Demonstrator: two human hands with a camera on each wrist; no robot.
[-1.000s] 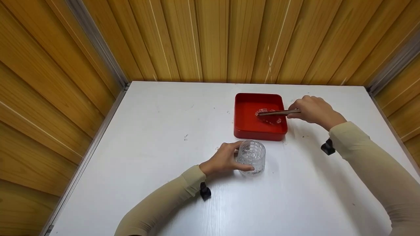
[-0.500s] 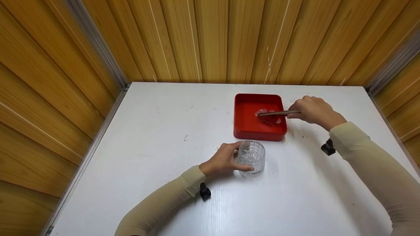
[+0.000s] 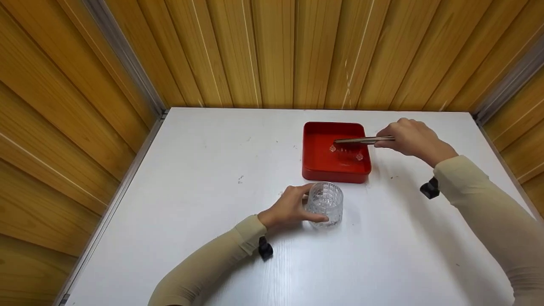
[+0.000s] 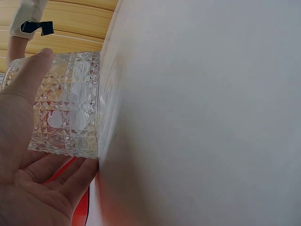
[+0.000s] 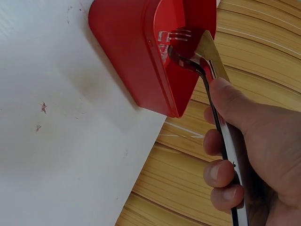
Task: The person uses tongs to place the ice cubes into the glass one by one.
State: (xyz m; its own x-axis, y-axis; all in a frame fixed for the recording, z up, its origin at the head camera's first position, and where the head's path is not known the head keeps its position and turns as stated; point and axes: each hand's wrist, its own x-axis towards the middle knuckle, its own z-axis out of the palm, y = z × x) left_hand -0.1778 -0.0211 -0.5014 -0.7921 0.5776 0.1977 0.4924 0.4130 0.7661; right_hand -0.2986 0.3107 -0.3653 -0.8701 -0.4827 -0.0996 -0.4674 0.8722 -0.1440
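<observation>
My left hand (image 3: 291,206) holds a clear cut-glass tumbler (image 3: 326,205) upright on the table, thumb on the near side and fingers on the far side. The left wrist view shows the patterned wall of the tumbler (image 4: 70,103) close up. My right hand (image 3: 410,138) grips a pair of metal tongs (image 3: 365,140), their tips over the red square tray (image 3: 312,159). Clear ice-like cubes (image 3: 332,148) lie on its floor. Seen from the right wrist, the tongs (image 5: 221,113) reach past the rim, with tines near the cubes (image 5: 163,36). Whether they hold a cube I cannot tell.
A white table (image 3: 204,178) carries everything, with small dark marks (image 3: 240,179) scattered on it. Wood-panelled walls (image 3: 272,51) rise behind and on both sides. The tray stands just beyond the tumbler.
My right hand has risen slightly and moved right, lifting the tong tips off the tray floor. Fewer cubes show at the tips than before. The left hand and tumbler stay put.
</observation>
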